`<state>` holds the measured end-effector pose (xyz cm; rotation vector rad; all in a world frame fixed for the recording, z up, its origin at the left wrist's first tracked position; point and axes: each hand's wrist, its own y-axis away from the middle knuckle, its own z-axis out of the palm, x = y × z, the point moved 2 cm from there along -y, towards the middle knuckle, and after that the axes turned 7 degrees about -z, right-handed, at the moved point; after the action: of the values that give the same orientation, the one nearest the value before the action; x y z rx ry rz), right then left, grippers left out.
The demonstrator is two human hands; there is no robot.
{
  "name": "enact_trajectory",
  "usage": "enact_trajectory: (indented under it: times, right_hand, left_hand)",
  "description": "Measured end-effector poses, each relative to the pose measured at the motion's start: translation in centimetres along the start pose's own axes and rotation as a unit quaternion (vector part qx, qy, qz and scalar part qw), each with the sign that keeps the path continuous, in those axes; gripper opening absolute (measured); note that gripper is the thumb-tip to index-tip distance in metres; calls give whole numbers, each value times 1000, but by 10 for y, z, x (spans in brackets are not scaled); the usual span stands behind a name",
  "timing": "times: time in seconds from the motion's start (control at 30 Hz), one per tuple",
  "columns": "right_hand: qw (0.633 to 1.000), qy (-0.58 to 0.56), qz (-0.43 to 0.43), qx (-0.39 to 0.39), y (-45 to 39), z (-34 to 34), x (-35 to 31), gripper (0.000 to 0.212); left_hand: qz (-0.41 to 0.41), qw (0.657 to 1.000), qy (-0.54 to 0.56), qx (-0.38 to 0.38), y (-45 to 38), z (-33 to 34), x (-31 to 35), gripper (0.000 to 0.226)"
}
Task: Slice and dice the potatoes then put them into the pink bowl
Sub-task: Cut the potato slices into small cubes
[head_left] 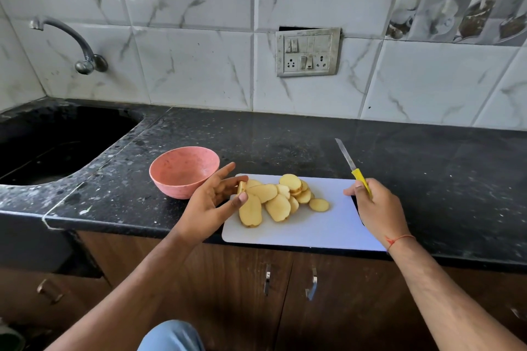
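Lying fanned on the white plastic cutting board [313,225], pale yellow potato slices [278,199] showed thin tan skins. Left hand [212,202] pinched one small potato piece [242,187]; right hand [376,205] gripped the yellow-handled knife [353,169]. Round pink bowl [184,171] sat alongside.

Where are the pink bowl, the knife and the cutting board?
pink bowl [182,172]: head view, on its inner wall.
knife [345,154]: head view, on the blade.
cutting board [319,225]: head view, on a bare part near the front edge.

Potato slices [281,199] on white board [328,225], knife [353,167] in right hand [376,205]
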<state>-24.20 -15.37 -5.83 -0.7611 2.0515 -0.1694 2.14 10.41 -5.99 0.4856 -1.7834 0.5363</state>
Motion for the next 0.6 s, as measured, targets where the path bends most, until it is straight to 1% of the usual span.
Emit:
enact_trajectory:
  times: [0.13,0.23,0.33,0.4,0.43,0.5,0.57,0.6]
  right_hand:
    - [1000,-1,-6,-15,-3,0,1,31]
    - [1000,-6,-5,-11,-4,-1,1,31]
    - [1000,-12,5,-10,-3,-1,0,33]
    - [1000,-18,8,-8,-3,-2,0,33]
    - [1000,-23,10,-6,-3,-2,0,34]
    - [999,-42,17,4,-3,-3,0,35]
    - [998,-61,24,18,-2,-5,0,36]
    - [997,-71,29,23,-2,-6,1,35]
  left_hand:
    - [-4,999,38,-1,1,6,3,68]
    - [-4,998,67,10,0,6,5,60]
    - [6,996,92,18,1,4,7,57]
    - [8,996,85,13,1,4,9,59]
    - [12,998,60,2,0,5,13,64]
    - [40,998,-51,-25,-5,12,24,78]
    - [75,985,-150,-31,-16,28,43,88]
    - [84,981,-171,-31,-24,39,54,91]
